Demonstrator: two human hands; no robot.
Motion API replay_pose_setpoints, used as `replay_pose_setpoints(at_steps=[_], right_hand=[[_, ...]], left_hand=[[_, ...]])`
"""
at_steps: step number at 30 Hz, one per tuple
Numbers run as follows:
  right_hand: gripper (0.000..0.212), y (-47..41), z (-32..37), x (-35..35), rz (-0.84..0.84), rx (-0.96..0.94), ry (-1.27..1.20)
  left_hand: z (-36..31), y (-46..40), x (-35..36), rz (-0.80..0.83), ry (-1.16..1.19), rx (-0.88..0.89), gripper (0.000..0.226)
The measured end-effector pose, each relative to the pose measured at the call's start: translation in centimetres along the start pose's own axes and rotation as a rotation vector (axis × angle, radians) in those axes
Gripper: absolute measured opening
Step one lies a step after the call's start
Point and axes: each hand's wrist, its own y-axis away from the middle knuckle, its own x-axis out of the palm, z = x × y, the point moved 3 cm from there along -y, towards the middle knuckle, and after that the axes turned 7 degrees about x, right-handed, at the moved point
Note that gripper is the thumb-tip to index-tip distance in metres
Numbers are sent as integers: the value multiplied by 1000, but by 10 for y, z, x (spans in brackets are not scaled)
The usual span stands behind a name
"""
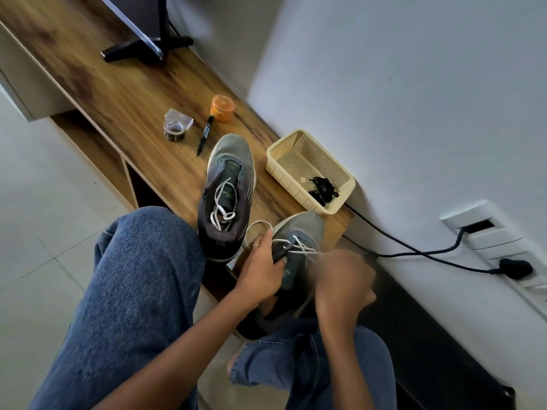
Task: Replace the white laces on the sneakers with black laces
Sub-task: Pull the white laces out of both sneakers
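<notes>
Two grey sneakers sit at the near end of a wooden bench. The left sneaker [227,190] stands alone with a loose white lace [222,207] partly threaded. The right sneaker [299,241] rests toward my lap. My left hand [262,267] grips its tongue and side, thumb by the eyelets. My right hand [343,284], blurred, is curled round the white lace [302,247] of this shoe and pulls it sideways. Black laces [322,187] lie bundled in a cream plastic basket [284,152] against the wall.
On the bench [127,93] farther away lie a black marker [204,136], a tape roll [174,131] and an orange jar [222,108]. A monitor stand [148,47] is at the far end. A black cable [414,250] runs to a wall socket on the right.
</notes>
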Motion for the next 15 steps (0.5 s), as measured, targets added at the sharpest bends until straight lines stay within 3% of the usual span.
replay_pose_setpoints(at_steps=[2,5,9,15], right_hand=[[16,0,-7,-6,-3,86,-28],[8,2,-9,-3,120,153,96],[33,4,4,4,196,30,252],[19,3,10,25,245,-99,388]], left_hand=[[1,0,0,-2,14,10,72],[0,1,-2,-11,12,9,70],[-10,9,-7,-63,-68,75,68],[-25,20,-16,-249,-341,253,30]])
